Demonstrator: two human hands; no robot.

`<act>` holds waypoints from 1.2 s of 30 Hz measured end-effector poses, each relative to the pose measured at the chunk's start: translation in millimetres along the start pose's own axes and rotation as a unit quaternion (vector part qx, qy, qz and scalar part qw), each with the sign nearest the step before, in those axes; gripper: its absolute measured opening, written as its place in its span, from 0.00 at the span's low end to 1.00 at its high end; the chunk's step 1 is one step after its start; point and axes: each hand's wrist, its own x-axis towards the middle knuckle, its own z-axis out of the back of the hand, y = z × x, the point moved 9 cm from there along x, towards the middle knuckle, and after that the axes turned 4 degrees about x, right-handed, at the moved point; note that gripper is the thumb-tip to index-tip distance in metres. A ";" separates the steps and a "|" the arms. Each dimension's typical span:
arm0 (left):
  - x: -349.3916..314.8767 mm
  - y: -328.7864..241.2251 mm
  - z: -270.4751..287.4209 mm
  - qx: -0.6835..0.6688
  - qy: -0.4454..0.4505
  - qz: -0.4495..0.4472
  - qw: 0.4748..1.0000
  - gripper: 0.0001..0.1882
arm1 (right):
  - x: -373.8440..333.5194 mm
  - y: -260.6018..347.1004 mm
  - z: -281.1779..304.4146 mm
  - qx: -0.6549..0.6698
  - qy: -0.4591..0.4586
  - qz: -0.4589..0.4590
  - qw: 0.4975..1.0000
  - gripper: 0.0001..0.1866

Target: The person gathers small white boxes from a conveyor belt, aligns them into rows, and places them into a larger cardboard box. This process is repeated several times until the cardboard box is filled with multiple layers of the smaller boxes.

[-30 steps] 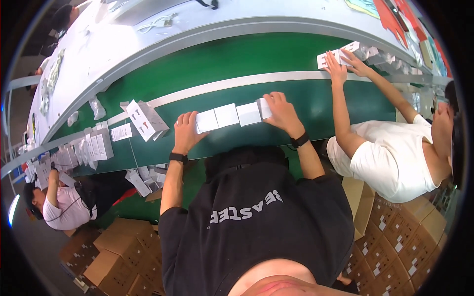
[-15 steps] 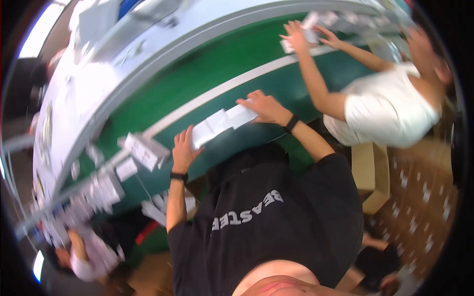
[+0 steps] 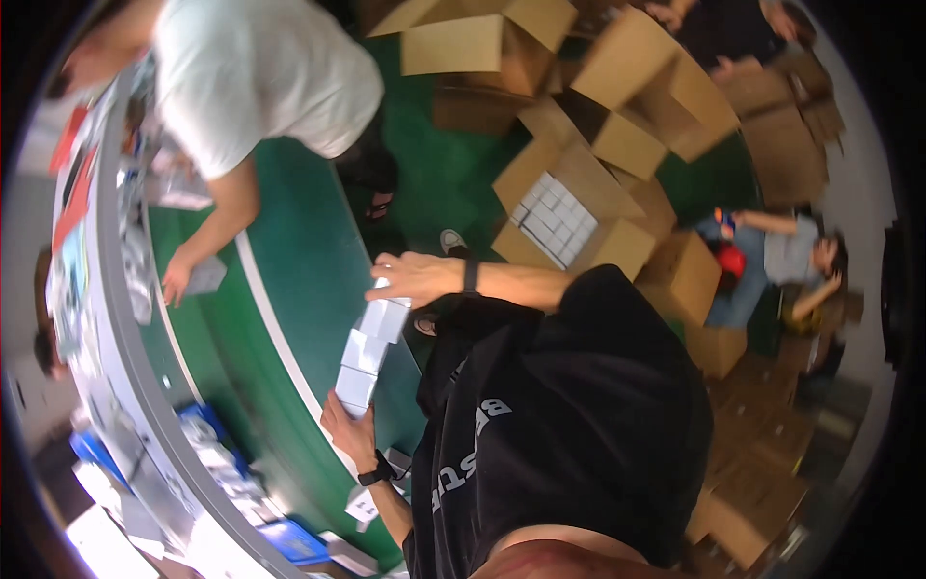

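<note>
A row of small white boxes is squeezed end to end between my two hands, over the dark green bench. My left hand presses on the row's near end. At the far end, my right hand has its fingers curled over the last box. The boxes sit slightly out of line with one another. Whether their undersides touch the bench, I cannot tell. To the right of my right hand stands an open cardboard carton with white boxes packed in rows inside.
More open cartons stand on the floor at the far right. A co-worker in a white shirt reaches over the green belt at the far left. Another person sits at the right. Blue trays lie at lower left.
My view and body have turned to the right, bringing the cartons into sight. The row of white boxes remains between my hands and has turned with me.
</note>
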 end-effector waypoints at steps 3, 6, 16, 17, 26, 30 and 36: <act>30.6 -71.8 -3.7 0.010 0.042 -0.155 0.987 0.45 | -107.5 -7.4 26.8 -0.006 -0.082 -0.119 0.989 0.28; 52.6 -161.8 -25.8 0.021 0.100 -0.287 0.952 0.44 | -216.8 -11.0 36.6 -0.025 -0.145 -0.255 0.956 0.29; 46.1 -506.5 -213.5 0.013 0.238 -0.613 0.753 0.43 | -541.0 -45.0 20.2 0.009 -0.191 -0.659 0.728 0.37; 42.7 -532.2 -246.5 0.020 0.251 -0.617 0.746 0.43 | -566.3 -56.3 6.9 0.022 -0.193 -0.667 0.720 0.37; 71.4 -677.3 -579.4 0.092 0.341 -0.688 0.634 0.44 | -748.7 -265.9 -155.1 0.021 -0.236 -0.716 0.656 0.43; 74.8 -709.3 -648.2 0.011 0.311 -0.740 0.597 0.44 | -801.4 -307.7 -201.0 -0.020 -0.271 -0.726 0.632 0.44; 82.9 -737.4 -640.9 -0.003 0.326 -0.707 0.627 0.40 | -795.1 -305.6 -170.6 -0.075 -0.268 -0.747 0.604 0.43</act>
